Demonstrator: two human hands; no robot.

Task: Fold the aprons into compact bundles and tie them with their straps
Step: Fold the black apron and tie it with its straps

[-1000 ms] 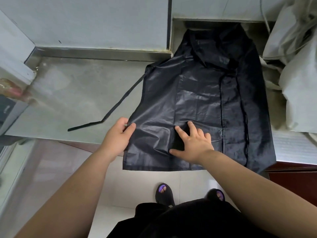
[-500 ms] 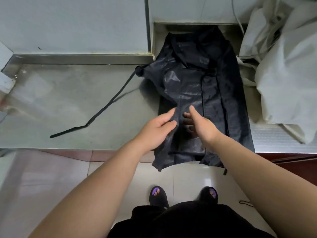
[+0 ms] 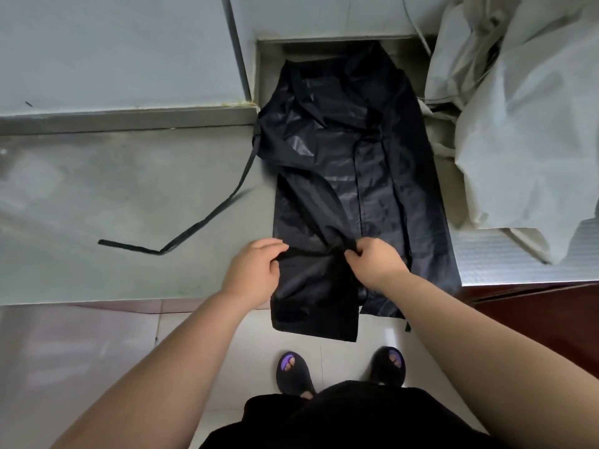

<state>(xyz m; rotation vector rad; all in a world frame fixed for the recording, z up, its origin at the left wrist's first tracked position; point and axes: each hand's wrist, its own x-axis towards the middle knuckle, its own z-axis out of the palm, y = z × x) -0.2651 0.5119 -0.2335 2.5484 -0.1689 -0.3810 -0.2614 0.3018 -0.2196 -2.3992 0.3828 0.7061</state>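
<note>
Presently, the left hand (image 3: pixel 256 270) and right hand (image 3: pixel 372 264), both palm-down with fingers curled, pinch a gathered fold of the black apron (image 3: pixel 356 189), which lies lengthwise on the counter (image 3: pixel 113 205), its hem overhanging the edge. One strap (image 3: pixel 207 218) trails left.

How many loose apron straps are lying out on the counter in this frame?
1. A single black strap trails left from the apron across the steel counter. Others may be folded inside the fabric.

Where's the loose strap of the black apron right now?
In the head view, the long black strap trails left from the shiny black apron across the grey metal counter, its free end lying left of the left hand.
</note>
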